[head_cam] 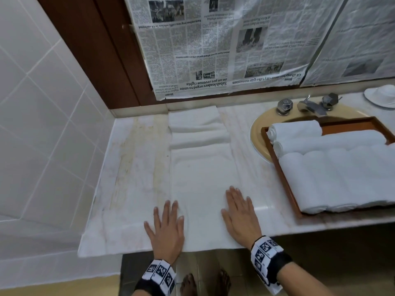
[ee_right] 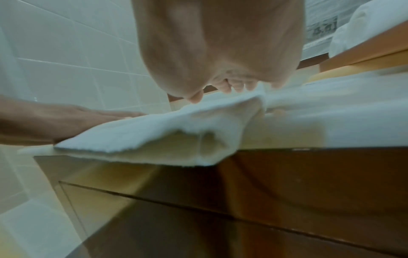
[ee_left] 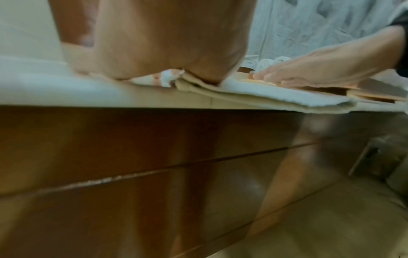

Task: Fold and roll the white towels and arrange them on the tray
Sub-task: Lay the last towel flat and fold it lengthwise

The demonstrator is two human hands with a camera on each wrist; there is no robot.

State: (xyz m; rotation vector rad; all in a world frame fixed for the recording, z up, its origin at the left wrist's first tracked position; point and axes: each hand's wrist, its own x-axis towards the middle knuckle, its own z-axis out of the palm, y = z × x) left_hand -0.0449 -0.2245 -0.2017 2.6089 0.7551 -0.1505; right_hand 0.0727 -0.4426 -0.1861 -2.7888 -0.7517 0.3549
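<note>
Towel: we are seeing the folded towel [head_cam: 203, 178] lying lengthwise on the table [head_cam: 132, 167].
Left hand [head_cam: 166, 227]: pressing flat, fingers straight, on its near left edge.
Right hand [head_cam: 239, 216]: pressing flat on its near right edge.

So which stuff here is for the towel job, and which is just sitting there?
For the job: flat towel, rolled towels, tray, left hand, right hand.
Just there: taps, sink, newspaper, white hat.

the newspaper [head_cam: 213, 45] taped upside down on the wall above the worktop carries the headlines "sabah leaders urged to unite on 40 pct revenue rights" and "city talks gain momentum", with "home" as section heading. smaller print is unreadable.
</note>
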